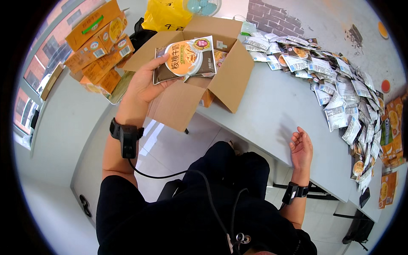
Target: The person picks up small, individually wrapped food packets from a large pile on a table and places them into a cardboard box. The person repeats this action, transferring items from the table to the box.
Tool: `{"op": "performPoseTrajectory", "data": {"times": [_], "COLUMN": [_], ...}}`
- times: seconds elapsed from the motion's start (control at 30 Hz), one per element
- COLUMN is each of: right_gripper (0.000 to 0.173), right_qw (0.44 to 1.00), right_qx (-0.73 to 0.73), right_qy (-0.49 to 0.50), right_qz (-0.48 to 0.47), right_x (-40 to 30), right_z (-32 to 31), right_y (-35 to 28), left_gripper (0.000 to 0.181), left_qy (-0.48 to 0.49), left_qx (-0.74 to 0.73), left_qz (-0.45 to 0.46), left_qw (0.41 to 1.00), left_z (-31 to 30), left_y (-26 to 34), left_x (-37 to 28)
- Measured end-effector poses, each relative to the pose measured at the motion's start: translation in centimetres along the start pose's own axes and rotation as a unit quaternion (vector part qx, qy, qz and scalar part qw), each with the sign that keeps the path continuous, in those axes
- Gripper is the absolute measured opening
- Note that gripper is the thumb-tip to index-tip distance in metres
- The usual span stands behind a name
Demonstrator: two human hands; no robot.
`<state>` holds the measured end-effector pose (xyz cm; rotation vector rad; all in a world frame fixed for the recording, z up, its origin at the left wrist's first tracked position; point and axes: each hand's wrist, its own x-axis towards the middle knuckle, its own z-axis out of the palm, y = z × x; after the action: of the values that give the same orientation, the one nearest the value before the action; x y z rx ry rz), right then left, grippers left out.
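My left hand (pixel 149 81) is closed around the edge of some flat printed pouches (pixel 188 59), thumb on top. The uppermost is brown, orange and white, showing a bowl picture and bearing writing. They are held over an open cardboard box (pixel 234 76) whose flaps are spread outward. More printed packaging (pixel 220 57) shows inside it; the held pouches hide much of the interior. My right hand (pixel 301 149) is raised at the table's near edge, its fingers loosely curled and apart, with nothing in it. Black devices are strapped to both my wrists.
A long, curved heap of pouches (pixel 338 79) covers the far side of the grey table (pixel 255 105). Orange cartons (pixel 102 47) are stacked at left, with others (pixel 393 127) at far right. A yellow bag (pixel 165 14) and a fan (pixel 204 6) stand behind the box. A cable runs from my left wrist.
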<state>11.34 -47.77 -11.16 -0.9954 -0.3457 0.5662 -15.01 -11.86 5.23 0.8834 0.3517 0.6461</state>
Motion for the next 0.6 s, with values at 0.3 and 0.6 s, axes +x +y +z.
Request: {"op": "performPoseTrajectory", "data": {"times": [0.3,0.6], "right_gripper": [0.031,0.03], "right_qw": [1.0,1.0], "right_qx": [0.0,0.004], "right_qy": [0.003,0.01], "right_qz": [-0.003,-0.005], "right_x": [0.1,0.1], "right_z": [-0.1,-0.2], "right_y": [0.0,0.1], "left_gripper": [0.031,0.029], "left_qy": [0.062,0.086], "left_qx": [0.131,0.228], "left_qz": [-0.059,-0.17], "left_qw": [0.988,0.955], "left_z": [-4.1,-6.2], "left_y": [0.3,-3.6], "left_x": [7.0,13.0]}}
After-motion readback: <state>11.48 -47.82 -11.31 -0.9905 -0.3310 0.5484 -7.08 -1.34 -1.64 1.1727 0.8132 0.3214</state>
